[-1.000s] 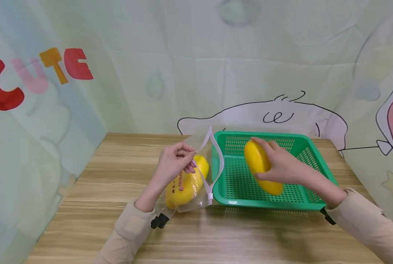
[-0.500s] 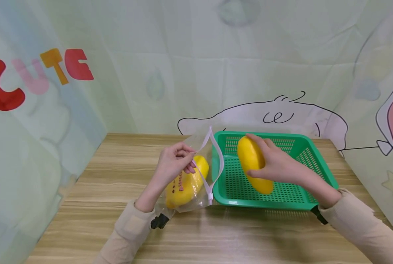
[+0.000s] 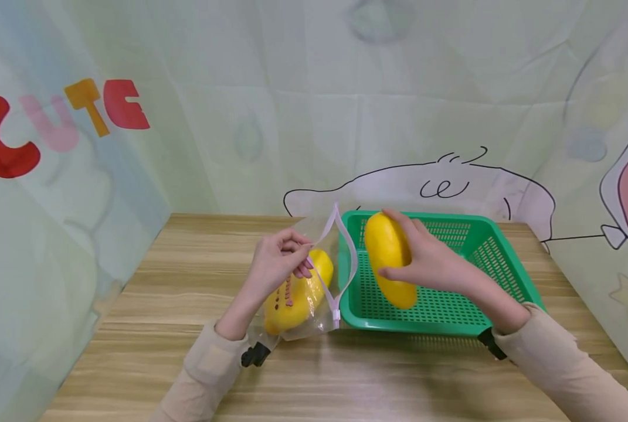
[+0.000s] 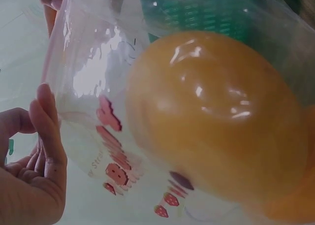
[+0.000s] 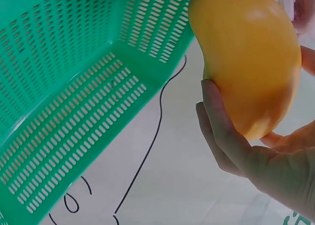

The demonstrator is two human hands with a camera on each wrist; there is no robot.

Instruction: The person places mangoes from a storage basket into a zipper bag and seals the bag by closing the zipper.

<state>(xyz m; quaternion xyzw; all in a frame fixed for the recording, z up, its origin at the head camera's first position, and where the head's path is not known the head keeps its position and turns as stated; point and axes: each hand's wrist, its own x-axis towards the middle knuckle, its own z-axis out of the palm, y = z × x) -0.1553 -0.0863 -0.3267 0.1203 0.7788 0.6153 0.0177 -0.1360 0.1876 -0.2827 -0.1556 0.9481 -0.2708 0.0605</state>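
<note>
In the head view my left hand [image 3: 279, 261] pinches the edge of a clear zip bag [image 3: 319, 325] with a pinkish zip strip, its mouth gaping toward the right. Inside the bag lies a yellow mango [image 3: 292, 308], seen close through the printed plastic in the left wrist view. My right hand [image 3: 432, 258] grips a second yellow mango [image 3: 387, 258] from its right side, thumb at the near side and fingers over the far end. This mango is held over the left part of a green basket [image 3: 451, 325], a short way right of the bag's mouth.
The perforated basket stands on a wooden table [image 3: 187, 275], close against the bag's right side. A printed cloth [image 3: 229, 117] with cartoon drawings and letters hangs behind and beside the table.
My right hand has carried its mango leftward over the basket, closer to the bag's mouth. The left hand, the bag and the mango inside it have stayed where they were.
</note>
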